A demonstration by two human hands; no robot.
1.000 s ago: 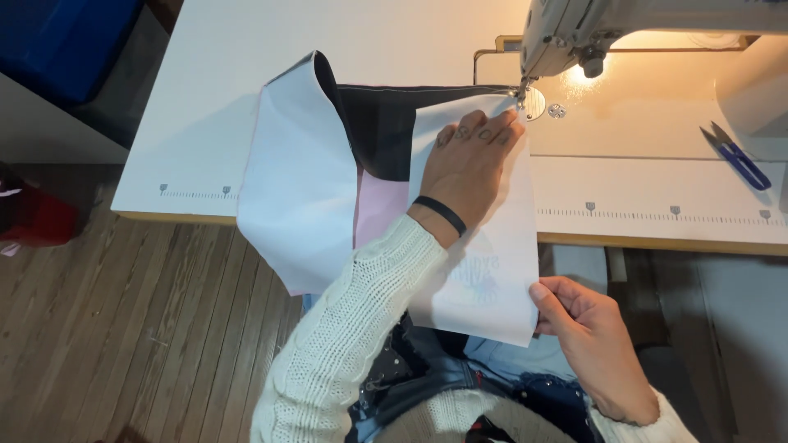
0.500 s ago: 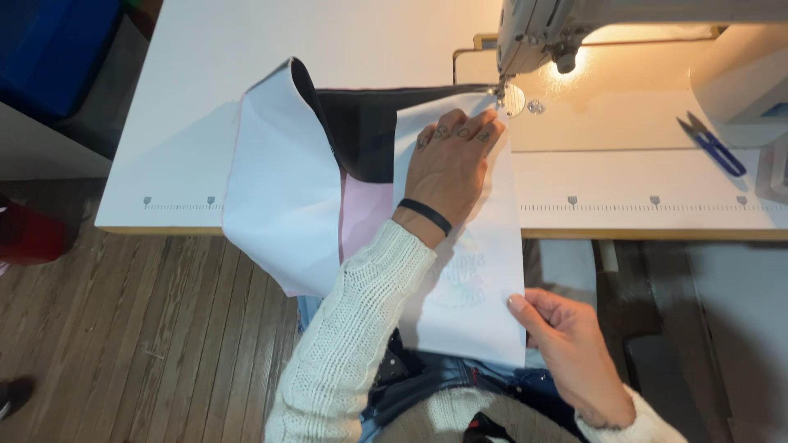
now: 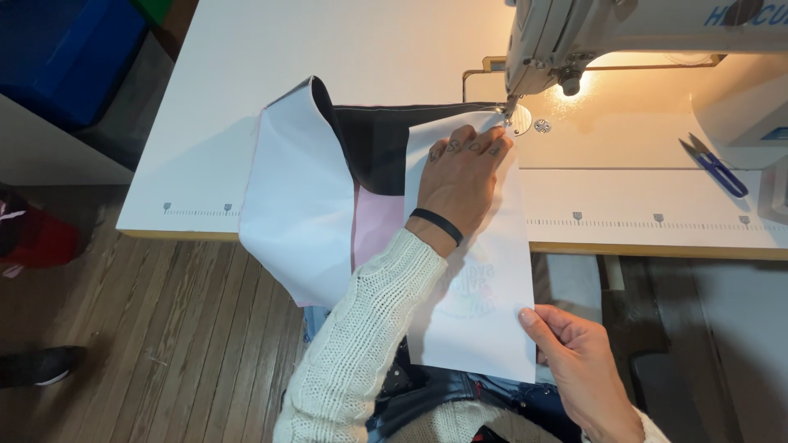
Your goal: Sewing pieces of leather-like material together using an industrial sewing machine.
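A white fabric piece (image 3: 295,205) with black and pale pink panels lies over the front edge of a white sewing table (image 3: 369,57). My left hand (image 3: 461,174) presses flat on the fabric, fingertips close to the needle and round plate (image 3: 519,121) of the cream sewing machine (image 3: 574,33). A black band circles that wrist, and the sleeve is cream knit. My right hand (image 3: 574,361) pinches the lower right edge of the white panel, which hangs off the table toward my lap. A faint round print shows on that panel.
Blue-handled thread snips (image 3: 718,168) lie on the table at the right. A blue bin (image 3: 74,57) stands at upper left, a red object (image 3: 37,238) at far left. Wooden floorboards (image 3: 189,344) run below, with a dark shoe (image 3: 41,365) at lower left.
The view has shifted, with the fabric and machine sitting a little further left and lower in frame. Both hands keep their hold; the right hand sits slightly lower on the panel's edge.
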